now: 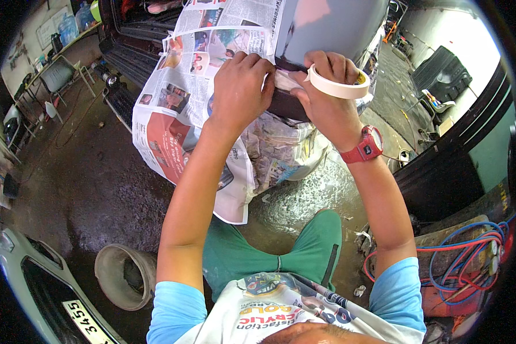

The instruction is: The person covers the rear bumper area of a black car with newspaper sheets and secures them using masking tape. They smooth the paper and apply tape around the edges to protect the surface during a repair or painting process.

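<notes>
Sheets of newspaper [209, 54] drape over a car part beside its smooth grey painted panel [332, 34]. My left hand [242, 86] has its fingers curled onto the newspaper's edge, near the panel's lower left corner. A roll of cream masking tape [339, 89] sits around the fingers of my right hand [329, 109], which are bent, with the thumb toward the panel's lower edge. Between my hands a dark trim strip [289, 105] shows below the panel, with a pale strip along it. Crumpled newspaper [281, 146] covers the part underneath.
A dirty bucket [117, 275] stands on the wet floor at lower left, near a car front [46, 281]. Red and blue hoses [470, 252] lie coiled at right. Chairs [57, 77] stand far left; a black panel [441, 74] leans at far right.
</notes>
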Motion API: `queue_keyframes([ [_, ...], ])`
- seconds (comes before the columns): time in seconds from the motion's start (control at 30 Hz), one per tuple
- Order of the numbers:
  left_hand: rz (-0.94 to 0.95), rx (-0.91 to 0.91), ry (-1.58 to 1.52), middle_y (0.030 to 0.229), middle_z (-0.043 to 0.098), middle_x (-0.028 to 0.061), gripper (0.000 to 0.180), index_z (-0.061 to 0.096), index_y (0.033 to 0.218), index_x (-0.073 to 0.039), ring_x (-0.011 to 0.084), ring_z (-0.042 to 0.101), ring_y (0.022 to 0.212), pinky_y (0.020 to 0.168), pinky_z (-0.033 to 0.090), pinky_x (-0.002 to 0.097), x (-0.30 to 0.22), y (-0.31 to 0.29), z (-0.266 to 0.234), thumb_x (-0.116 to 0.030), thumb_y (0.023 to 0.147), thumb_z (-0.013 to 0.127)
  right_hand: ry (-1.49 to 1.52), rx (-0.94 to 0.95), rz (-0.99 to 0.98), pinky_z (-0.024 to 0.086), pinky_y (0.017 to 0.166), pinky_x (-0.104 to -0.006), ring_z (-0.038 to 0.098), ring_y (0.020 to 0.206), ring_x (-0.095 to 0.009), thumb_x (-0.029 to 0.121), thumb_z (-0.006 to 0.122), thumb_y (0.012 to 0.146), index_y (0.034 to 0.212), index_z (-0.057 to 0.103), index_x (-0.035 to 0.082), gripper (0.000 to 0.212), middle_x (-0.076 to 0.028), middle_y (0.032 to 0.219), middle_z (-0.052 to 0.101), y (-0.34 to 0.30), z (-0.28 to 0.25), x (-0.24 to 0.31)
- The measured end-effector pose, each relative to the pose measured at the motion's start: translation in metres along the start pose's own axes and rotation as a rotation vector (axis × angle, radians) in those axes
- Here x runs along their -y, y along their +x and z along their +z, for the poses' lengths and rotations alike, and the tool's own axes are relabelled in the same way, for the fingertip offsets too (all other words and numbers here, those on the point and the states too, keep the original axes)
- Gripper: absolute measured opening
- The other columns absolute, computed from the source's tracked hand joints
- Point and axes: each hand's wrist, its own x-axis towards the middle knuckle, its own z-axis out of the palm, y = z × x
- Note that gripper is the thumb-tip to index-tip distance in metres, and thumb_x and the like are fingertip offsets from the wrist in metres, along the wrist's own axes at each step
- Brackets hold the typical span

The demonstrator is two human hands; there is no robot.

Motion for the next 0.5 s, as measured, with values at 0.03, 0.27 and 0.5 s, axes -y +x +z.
queue_keyframes([
  [0.03, -0.038, 0.034, -0.018, 0.103, 0.081, 0.0095, 0.011, 0.079, 0.1, -0.008, 0.0374, 0.076, 0.099, 0.103, 0.059, 0.0471, -0.001, 0.001, -0.002, -0.014, 0.091, 0.079, 0.0, -0.004, -0.002, 0.038, 0.106, -0.0482, 0.054, 0.126, -0.029, 0.027, 0.089, 0.079, 0.112, 0.082, 0.019, 0.034, -0.002, 0.128, 0.06, 0.0, 0.001, 0.0],
  [0.27, -0.451, 0.297, -0.405, 0.109, 0.083, 0.0158, 0.026, 0.082, 0.116, -0.002, 0.0317, 0.078, 0.096, 0.094, 0.058, 0.042, -0.001, 0.005, -0.005, -0.02, 0.098, 0.078, -0.025, -0.077, -0.035, 0.041, 0.099, -0.0489, 0.056, 0.123, -0.028, 0.027, 0.09, 0.071, 0.104, 0.08, 0.019, 0.035, 0.0, 0.126, 0.061, 0.0, 0.007, -0.001],
  [0.5, -0.682, 0.145, -0.997, 0.104, 0.081, 0.0107, 0.035, 0.081, 0.121, 0.002, 0.0186, 0.071, 0.095, 0.089, 0.054, 0.0347, 0.011, -0.016, 0.015, -0.027, 0.113, 0.063, -0.009, -0.008, 0.031, 0.039, 0.105, -0.0495, 0.054, 0.123, -0.03, 0.026, 0.087, 0.083, 0.115, 0.08, 0.016, 0.034, -0.003, 0.125, 0.058, -0.006, 0.003, 0.006],
])
